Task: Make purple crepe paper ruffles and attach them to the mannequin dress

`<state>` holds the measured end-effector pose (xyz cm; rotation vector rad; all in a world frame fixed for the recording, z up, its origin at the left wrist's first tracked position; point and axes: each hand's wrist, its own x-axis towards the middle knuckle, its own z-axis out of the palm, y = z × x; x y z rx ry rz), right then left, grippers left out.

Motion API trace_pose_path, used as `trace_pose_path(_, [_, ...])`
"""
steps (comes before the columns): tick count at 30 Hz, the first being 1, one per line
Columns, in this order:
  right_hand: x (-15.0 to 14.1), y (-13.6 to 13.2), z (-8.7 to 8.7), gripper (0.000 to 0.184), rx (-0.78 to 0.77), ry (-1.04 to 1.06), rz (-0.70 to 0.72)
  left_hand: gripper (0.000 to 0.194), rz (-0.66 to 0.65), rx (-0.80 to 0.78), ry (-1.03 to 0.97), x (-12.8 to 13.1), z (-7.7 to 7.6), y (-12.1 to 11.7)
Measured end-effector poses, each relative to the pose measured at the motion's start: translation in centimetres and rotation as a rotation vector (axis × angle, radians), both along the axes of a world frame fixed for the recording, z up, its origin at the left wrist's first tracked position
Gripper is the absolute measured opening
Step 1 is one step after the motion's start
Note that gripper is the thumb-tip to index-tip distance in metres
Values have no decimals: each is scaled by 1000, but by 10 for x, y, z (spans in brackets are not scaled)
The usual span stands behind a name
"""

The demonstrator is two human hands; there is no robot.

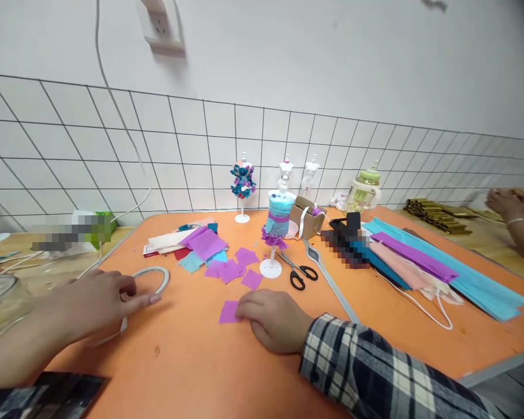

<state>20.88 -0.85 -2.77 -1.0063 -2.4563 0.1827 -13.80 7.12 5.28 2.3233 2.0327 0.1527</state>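
My left hand (pixel 98 298) is closed around a roll of white tape (pixel 163 280) at the table's left, thumb stretched along it. Part of the roll is hidden by the fingers. My right hand (pixel 276 320) rests low on the table, with its fingertips gripping the right edge of a small purple paper square (pixel 228 312). More purple squares (pixel 230 271) lie loose just beyond. Past my right hand stands a white mini dress form (pixel 271 267) wrapped in a light blue piece (pixel 278 209) with a purple band and ruffle. Black-handled scissors (pixel 297 278) lie beside its base.
Stacked coloured pieces (pixel 205 241) lie at the back left. A decorated dress form (pixel 243 181), two bare ones, a cardboard box (pixel 305 216) and a green-lidded bottle (pixel 364 189) stand at the back. Folded strips (pixel 445 262) lie right; another person's hands (pixel 513 212) show beyond.
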Motion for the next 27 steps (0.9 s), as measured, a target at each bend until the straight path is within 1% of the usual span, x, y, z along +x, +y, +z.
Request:
trace_pose_path(2, [-8, 8, -3, 32, 46, 75, -135, 57, -9, -79, 122, 1, -9, -2])
trace_pose_path(4, [-18, 20, -4, 31, 90, 94, -240, 49, -52, -53, 197, 5, -18, -5])
trace_pose_path(6, [-29, 32, -2, 31, 120, 49, -284, 38, -82, -35, 237, 9, -23, -6])
trace_pose_path(8, [-37, 39, 1, 27, 114, -27, -322, 32, -123, -23, 233, 10, -25, -5])
trace_pose_path(10, [-40, 40, 5, 25, 95, -111, -289, 30, -157, -2, 209, 9, -27, -4])
trace_pose_path(12, [-37, 37, 7, 26, 69, -169, -202, 28, -192, 7, 192, 7, -30, -1])
trace_pose_path(14, [-31, 33, 8, 24, 47, -166, -152, 25, -226, 25, 177, 7, -34, 3])
trace_pose_path(16, [-27, 31, 8, 22, 52, -120, -177, 23, -260, 46, 144, 8, -38, 5])
trace_pose_path(18, [-27, 32, 7, 32, 77, -101, -222, 22, -272, 33, 92, 12, -39, 5])
trace_pose_path(20, [-29, 35, 6, 39, 80, -149, -237, 24, -283, 9, 44, 17, -39, 2])
trace_pose_path(22, [-29, 36, 6, 35, 66, -190, -212, 26, -302, -8, 7, 22, -36, -1])
trace_pose_path(25, [-23, 36, 7, 30, 72, -149, -72, 29, -324, -51, -34, 28, -34, -4])
trace_pose_path(27, [-16, 36, 7, 23, 68, -114, 27, 31, -344, -90, -65, 28, -34, -4])
